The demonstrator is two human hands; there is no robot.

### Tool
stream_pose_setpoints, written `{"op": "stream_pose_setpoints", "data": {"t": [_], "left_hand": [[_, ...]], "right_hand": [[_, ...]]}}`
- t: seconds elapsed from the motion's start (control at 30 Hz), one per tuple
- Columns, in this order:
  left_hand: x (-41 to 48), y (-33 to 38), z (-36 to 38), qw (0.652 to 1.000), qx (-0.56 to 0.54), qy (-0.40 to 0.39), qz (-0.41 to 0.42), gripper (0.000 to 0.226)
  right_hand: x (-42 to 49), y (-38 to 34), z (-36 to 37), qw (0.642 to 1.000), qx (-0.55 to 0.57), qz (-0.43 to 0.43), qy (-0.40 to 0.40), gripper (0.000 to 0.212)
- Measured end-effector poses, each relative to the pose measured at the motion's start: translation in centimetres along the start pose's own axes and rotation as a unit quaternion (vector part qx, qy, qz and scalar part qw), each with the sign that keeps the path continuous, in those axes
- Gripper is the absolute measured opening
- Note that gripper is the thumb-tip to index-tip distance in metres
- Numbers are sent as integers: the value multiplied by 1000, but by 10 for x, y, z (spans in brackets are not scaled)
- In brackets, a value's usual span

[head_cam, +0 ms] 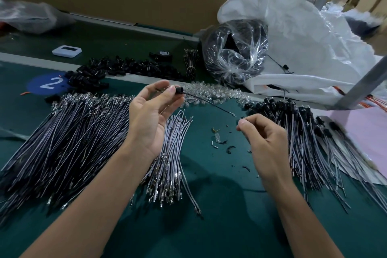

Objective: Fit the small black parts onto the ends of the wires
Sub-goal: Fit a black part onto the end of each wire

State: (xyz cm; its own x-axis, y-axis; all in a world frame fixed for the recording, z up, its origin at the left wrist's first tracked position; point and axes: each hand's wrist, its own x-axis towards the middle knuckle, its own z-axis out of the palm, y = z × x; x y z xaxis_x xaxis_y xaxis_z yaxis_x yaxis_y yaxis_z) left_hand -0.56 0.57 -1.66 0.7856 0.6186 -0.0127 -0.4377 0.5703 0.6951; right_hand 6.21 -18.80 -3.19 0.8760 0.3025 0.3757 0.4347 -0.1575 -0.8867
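A cap point(179, 90) is pinched between the thumb and forefinger of the left hand point(150, 117), and the remaining fingers are loosely spread. From the cap a wire point(209, 103) is trailed toward the right hand point(266, 144), with its metal tip hanging just short of the right fingertips. The right fingers are curled, thumb pressed to forefinger; whether anything is pinched there cannot be told. Seating the cap is judged to be the step in hand. The wire should be taken near its tip and drawn straight, so that no kink is formed while the cap is held steady. Bare wires point(83, 132) lie under the left palm, and spare caps point(125, 67) lie beyond the left fingertips.
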Motion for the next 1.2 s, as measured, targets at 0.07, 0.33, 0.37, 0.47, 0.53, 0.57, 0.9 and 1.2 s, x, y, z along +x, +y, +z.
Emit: {"op": "stream_pose_setpoints", "data": {"t": [0.07,0.33,0.37,0.47,0.53,0.57,0.9,1.2], "left_hand": [[-1,-1,1,1000,6,-5,0,23],[-8,-9,8,996,73,-40,13,28],[-9,-10,9,996,78,-44,14,27],[-11,-9,11,993,98,-59,16,25],[-13,-9,12,991,113,-68,6,25],[-14,-9,12,990,119,-73,-3,26],[-21,-19,23,985,134,-71,-77,32],[-35,-41,27,994,71,-59,-66,19]], "right_hand": [[-1,-2,1,1000,6,-5,9,22],[-2,-10,-3,993,42,-64,85,20],[-1,-12,-4,992,47,-61,95,20],[0,-8,-6,992,30,-48,109,10],[1,-2,-6,995,-31,-23,89,16],[2,1,-7,995,-71,0,64,33],[5,8,-8,993,-109,-30,-32,37],[-1,-2,-7,961,-189,-177,94,9]]}}
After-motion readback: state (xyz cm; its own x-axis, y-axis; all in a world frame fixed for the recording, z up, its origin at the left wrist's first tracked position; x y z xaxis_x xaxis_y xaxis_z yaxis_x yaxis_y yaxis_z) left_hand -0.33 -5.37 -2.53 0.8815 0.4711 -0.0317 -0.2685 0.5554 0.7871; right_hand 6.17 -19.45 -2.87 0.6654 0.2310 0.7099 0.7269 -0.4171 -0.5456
